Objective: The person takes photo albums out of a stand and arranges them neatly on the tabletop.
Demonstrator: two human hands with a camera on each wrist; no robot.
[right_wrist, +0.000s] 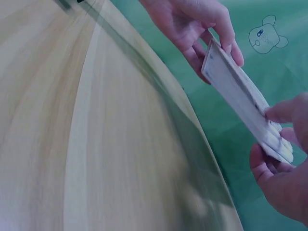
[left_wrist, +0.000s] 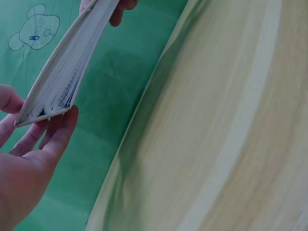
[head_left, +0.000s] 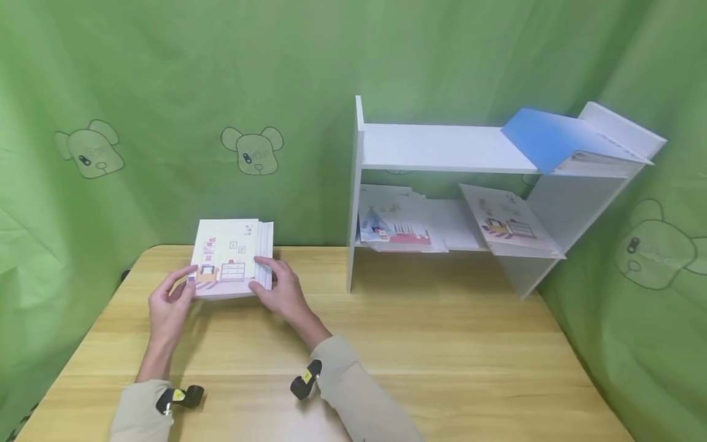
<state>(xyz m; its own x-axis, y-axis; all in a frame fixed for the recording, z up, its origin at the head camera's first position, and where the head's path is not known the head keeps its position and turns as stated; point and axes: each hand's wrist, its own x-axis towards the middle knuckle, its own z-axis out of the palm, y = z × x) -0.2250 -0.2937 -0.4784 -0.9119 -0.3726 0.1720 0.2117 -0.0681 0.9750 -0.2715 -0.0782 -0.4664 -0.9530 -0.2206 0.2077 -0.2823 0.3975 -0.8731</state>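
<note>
Both hands hold a notebook with a white cover, printed with a drawn room: chair, drawers and pictures. The left hand grips its left edge, thumb on one cover and fingers on the other. At the opposite edge the right hand pinches it near the lower right corner, where pale layered page edges show. In the left wrist view the notebook stands tilted with its page block visible between the covers. From the right wrist, the notebook appears edge-on above the table's far edge.
A white two-tier shelf stands at the back right of the wooden table. A blue folder leans on its top board. Several illustrated notebooks lie and lean on the lower board. Green curtain hangs behind.
</note>
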